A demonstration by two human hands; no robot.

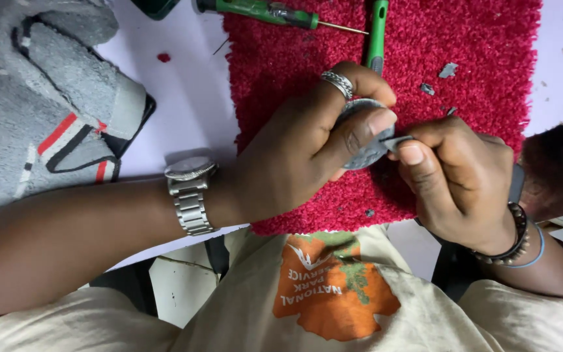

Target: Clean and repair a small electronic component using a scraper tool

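Your left hand [307,146] holds a round grey disc [363,140], thumb across its near face and fingers curled behind, so the disc stands roughly on edge over the red mat [477,58]. It sits between your two hands, touching both, a little nearer the left, which carries it.

Your right hand [464,176] is closed narrowly around a thin dark tool [399,140], pinched between thumb and forefinger. The tool's long axis runs almost level, left to right in the scene, and its tip points left into the disc's right edge, where it meets the rim just under your left thumb. Whether the tip is inside a seam or only resting on the rim, you cannot tell from here.

The disc has no clear long axis; its flat face is turned toward you and slightly up.

Far of the hands, two green-handled screwdrivers lie on the mat: one [262,12] across the far left corner with its shaft pointing right, the other [377,32] running far to near, ending just behind your left fingers. Grey chips [447,70] lie to the far right. A grey cloth [47,98] lies on the surface [190,98] at left.
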